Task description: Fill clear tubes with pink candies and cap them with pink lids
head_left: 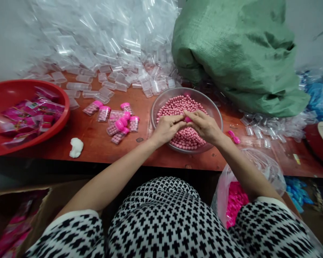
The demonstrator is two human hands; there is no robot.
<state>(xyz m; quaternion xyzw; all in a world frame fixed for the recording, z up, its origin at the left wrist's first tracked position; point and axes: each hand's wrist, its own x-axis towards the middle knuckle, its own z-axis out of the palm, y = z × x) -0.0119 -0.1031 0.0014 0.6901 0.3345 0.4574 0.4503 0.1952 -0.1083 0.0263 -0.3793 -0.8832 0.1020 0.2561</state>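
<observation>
- Pinching a small pink piece [187, 119] between the fingertips, your left hand [165, 129] and right hand [204, 126] meet above the metal bowl [214, 111]; the fingers hide whether anything else is in the grip.
- If your fingertips slip on that small, smooth-looking piece, it could drop among the pink beads [174, 104] right under your hands, where the near match in colour would make it hard to spot.
- Leaning a hand on the bowl's rim might tip it, and round beads would roll easily across the tabletop [142, 150].
- Sweeping your left hand outward could scatter the pink-capped jars [103, 113] grouped loosely to its left.
- Under your hands, the beads look matt and round; the bowl is smooth, grey metal.
- Beyond your left hand, glossy clear tubes [79, 86] heap up; beyond your right hand slumps a creased green sack [231, 53].
- Nearer you than your right hand, a crinkled see-through bag [261, 163] holds glossy pink pieces [235, 204].
- Far left of your left hand, a red plastic basin [65, 120] holds shiny pink packets [24, 111].
</observation>
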